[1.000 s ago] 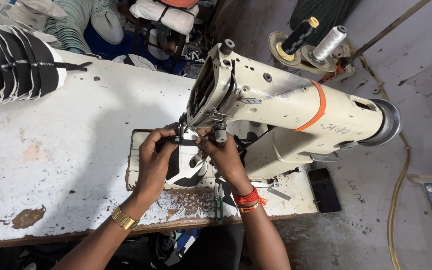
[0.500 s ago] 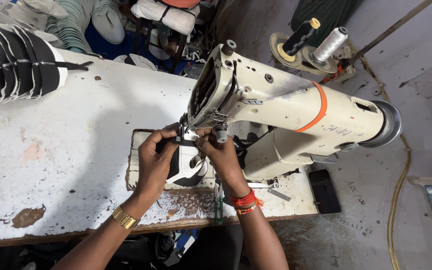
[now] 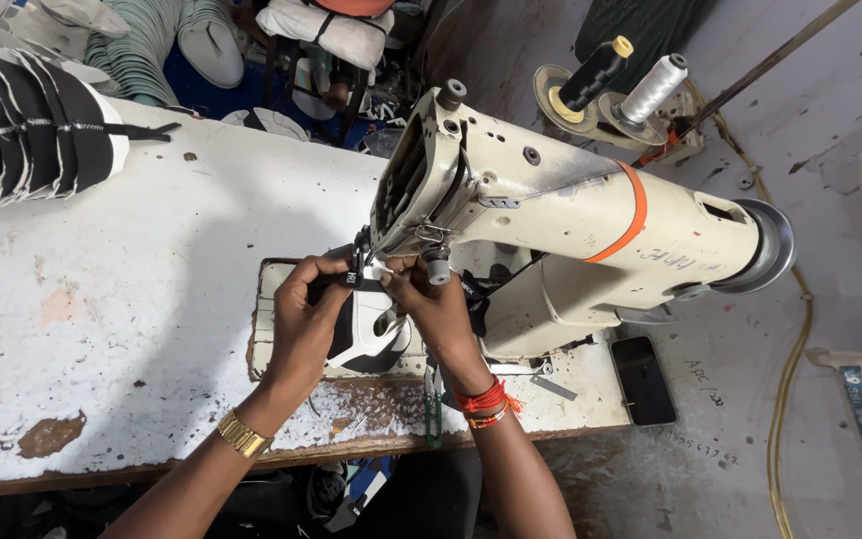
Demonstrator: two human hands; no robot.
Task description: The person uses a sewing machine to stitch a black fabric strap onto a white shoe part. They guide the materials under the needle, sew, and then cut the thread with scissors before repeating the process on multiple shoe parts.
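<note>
A cream sewing machine [image 3: 571, 215] with an orange band stands on a worn white table [image 3: 132, 329]. Under its needle end lies a black-and-white shoe upper [image 3: 371, 334]. My left hand [image 3: 311, 319], with a gold watch at the wrist, grips the upper's left side. My right hand [image 3: 436, 304], with red threads at the wrist, pinches the upper's top edge with a small white tab, right under the presser foot. Both thumbs and forefingers meet at the needle area, which hides the stitching point.
A stack of black-and-white striped shoe pieces [image 3: 22, 125] sits at the table's far left. Black [image 3: 596, 70] and white [image 3: 655, 85] thread cones stand behind the machine. A dark phone [image 3: 641, 379] lies at the table's right edge. Green snips [image 3: 433, 414] rest near the front edge.
Both hands have stayed at the needle with the shoe upper; only small finger shifts show. The machine and table items are unmoved.
</note>
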